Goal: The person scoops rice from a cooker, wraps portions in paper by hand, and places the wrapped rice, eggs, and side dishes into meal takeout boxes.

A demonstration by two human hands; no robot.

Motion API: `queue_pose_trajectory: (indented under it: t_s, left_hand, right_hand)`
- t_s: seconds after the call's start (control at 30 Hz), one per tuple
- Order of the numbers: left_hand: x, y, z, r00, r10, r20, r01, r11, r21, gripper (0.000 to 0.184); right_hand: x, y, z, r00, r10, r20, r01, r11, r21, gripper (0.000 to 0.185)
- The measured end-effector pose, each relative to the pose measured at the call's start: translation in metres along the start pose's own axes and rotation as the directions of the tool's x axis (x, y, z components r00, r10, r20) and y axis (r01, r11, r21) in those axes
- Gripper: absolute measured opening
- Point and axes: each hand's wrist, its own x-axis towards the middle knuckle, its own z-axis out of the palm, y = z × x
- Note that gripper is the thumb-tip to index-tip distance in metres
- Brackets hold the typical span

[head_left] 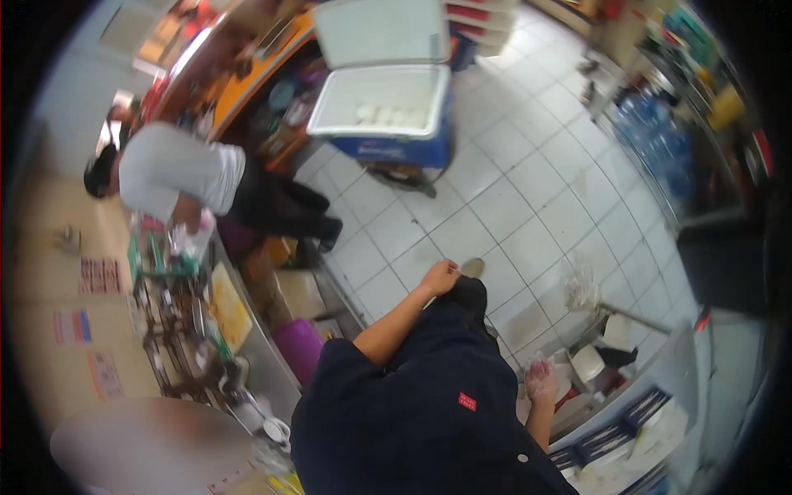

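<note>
My left hand (441, 277) hangs low in front of my dark clothing, above a shoe (473, 267) on the floor; its fingers are curled and whether they hold something is too small to tell. On the right, my right hand (541, 378) is beside my body, near a white container (587, 363). Something clear, like thin plastic, seems to cover that hand, and its finger shape is blurred. A red label (467, 401) shows on my dark clothing (396, 412).
An open blue cooler (388, 151) with white items stands ahead on the tiled floor (495, 202). At the left, another person (181, 173) leans over a cluttered counter (268, 363). Blue water bottles (656, 140) stand at the right, and a clear plastic bag (582, 289) lies nearer.
</note>
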Motion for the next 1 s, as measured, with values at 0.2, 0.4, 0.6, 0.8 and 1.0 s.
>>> queue_pose_trajectory:
  t_s: [0.2,0.4,0.6,0.8,1.0]
  left_hand:
    - [0.028,-0.119,-0.084,0.988,-0.079,-0.136,0.091,0.992,0.089,0.043]
    - [-0.03,-0.179,-0.198,0.869,-0.146,-0.473,-0.168,0.811,-0.56,0.046]
    - [-0.088,-0.271,-0.19,0.468,-0.736,-0.489,0.228,0.635,-0.738,0.045]
    - [-0.119,-0.286,-0.064,0.145,-0.977,-0.156,0.229,0.187,-0.955,0.042]
    - [-0.197,-0.382,0.135,-0.241,-0.969,0.046,0.224,-0.102,-0.969,0.039]
  right_hand:
    - [0.071,0.001,0.227,0.974,-0.078,0.213,0.181,0.836,-0.519,0.044]
    - [0.09,0.063,0.477,0.878,0.308,0.367,0.437,-0.2,-0.877,0.044]
    - [0.087,0.203,0.656,0.876,0.47,0.11,0.48,-0.826,-0.295,0.047]
    - [0.173,0.277,0.705,0.864,0.502,-0.018,0.48,-0.836,-0.266,0.045]
    - [0.129,0.301,0.681,0.82,0.568,-0.067,0.539,-0.807,-0.243,0.044]
